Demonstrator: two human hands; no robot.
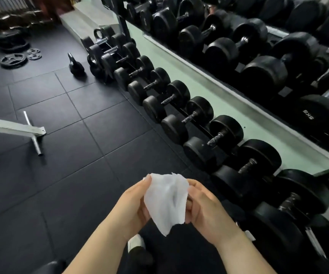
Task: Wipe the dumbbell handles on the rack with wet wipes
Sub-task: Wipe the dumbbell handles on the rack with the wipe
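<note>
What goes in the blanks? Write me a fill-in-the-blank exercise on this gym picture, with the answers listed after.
1. The left hand and right hand hold a crumpled ____ wipe between them.
2. The wipe touches ____ of the dumbbell handles.
3. A black ____ stands alone on the floor tiles, left of the dumbbell row.
4. Above the dumbbell row, a long ____ reflects more dumbbells.
Answers: white; none; kettlebell; mirror.
</note>
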